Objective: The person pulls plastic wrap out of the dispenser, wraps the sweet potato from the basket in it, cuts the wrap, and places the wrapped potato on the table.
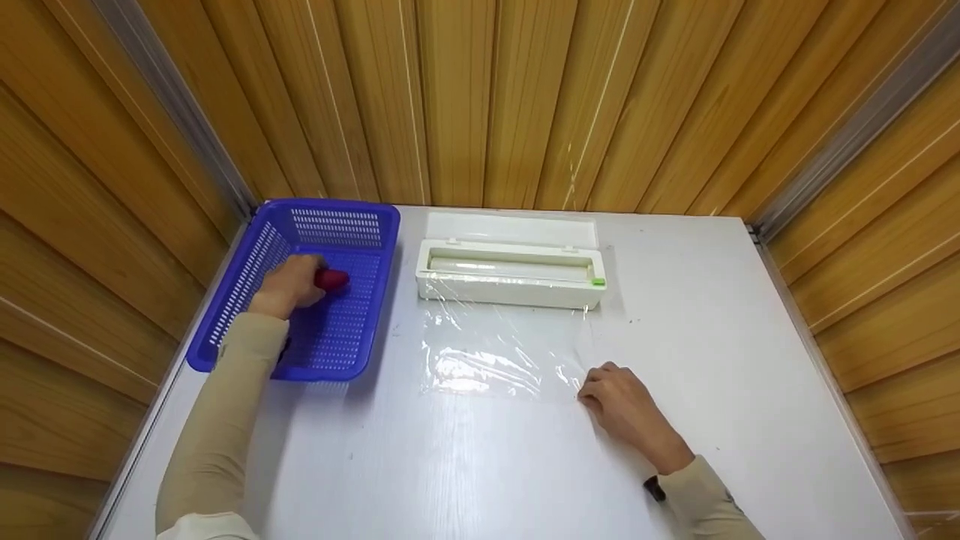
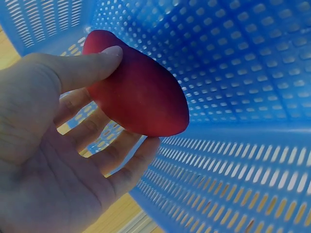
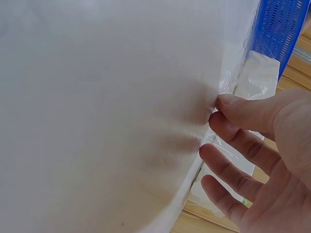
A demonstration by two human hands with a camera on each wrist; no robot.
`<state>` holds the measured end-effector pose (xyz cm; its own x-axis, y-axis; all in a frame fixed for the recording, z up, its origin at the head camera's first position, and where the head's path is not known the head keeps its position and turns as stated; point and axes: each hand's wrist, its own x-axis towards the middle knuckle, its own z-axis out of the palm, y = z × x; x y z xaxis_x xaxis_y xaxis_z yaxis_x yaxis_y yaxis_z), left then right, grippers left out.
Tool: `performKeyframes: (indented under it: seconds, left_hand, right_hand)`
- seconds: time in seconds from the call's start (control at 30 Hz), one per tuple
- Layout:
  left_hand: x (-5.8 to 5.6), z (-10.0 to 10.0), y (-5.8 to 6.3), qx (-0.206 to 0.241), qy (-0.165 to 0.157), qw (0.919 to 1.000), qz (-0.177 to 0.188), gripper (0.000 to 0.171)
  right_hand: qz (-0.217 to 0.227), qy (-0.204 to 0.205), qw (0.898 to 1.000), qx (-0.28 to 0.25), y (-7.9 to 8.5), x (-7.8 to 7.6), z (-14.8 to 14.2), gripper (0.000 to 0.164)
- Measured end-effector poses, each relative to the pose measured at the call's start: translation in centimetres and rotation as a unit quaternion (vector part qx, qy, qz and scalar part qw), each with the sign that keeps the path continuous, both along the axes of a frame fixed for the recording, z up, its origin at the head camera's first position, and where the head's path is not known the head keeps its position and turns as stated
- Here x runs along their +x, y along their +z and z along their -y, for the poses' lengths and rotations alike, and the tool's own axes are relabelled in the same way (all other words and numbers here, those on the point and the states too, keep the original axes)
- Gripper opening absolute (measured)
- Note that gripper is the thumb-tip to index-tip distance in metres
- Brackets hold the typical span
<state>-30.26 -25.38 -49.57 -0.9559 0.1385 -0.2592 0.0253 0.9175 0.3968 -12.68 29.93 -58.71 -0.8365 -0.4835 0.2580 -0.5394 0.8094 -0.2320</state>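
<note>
In the head view my left hand [image 1: 291, 283] is inside the blue plastic basket [image 1: 362, 352]. It grips a smooth, dark-red, rounded object [image 2: 141, 92], fruit-like in shape with a narrower end; the left wrist view shows my thumb on top and fingertips along its underside. On the right, my right hand [image 1: 624, 401] pinches the near right corner of a clear sheet of cling film [image 1: 480, 364] between thumb and index finger [image 3: 233, 127], the other fingers loosely bent. The film runs over the table from a white cling film dispenser [image 1: 517, 292].
The dispenser's lid [image 1: 514, 226] is folded back, showing the film roll [image 1: 510, 270]. A green slider [image 1: 598, 282] sits at its right end. Wood-panelled walls [image 1: 525, 105] border the white table [image 1: 450, 480] at the back and both sides.
</note>
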Motion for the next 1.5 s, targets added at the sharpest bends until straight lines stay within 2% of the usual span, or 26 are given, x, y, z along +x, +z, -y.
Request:
performKeyframes:
  seconds: [0.43,0.7,0.93,1.13,1.27,1.5]
  left_hand:
    - [1.0,-1.2,2.1,-0.023,-0.014,0.9988,-0.041,0.029]
    - [1.6,-1.6,3.3,-0.029,-0.024,0.9970,-0.068,0.035]
    - [2.5,-1.8,3.9,-0.028,-0.026,0.9967,-0.071,0.039]
    - [2.8,-2.1,4.6,-0.028,-0.035,0.9938,-0.101,0.041]
    - [3.2,-2.5,5.1,-0.040,-0.040,0.9913,-0.119,0.044]
    - [4.0,-3.6,5.8,-0.039,-0.048,0.9899,-0.127,0.050]
  right_hand:
    - [0.014,-0.004,1.000,0.010,0.1,0.0,0.1,0.010]
    - [0.007,-0.003,1.000,0.008,0.3,-0.1,0.2,0.012]
    - [0.015,-0.002,1.000,0.014,0.4,-0.1,0.1,0.011]
    - [0.024,-0.009,0.999,0.023,0.6,-0.3,0.2,0.010]
    - [0.027,-0.009,0.999,0.024,0.7,-0.3,0.2,0.010]
    - [0.025,-0.010,0.999,0.019,0.5,-0.1,0.3,0.011]
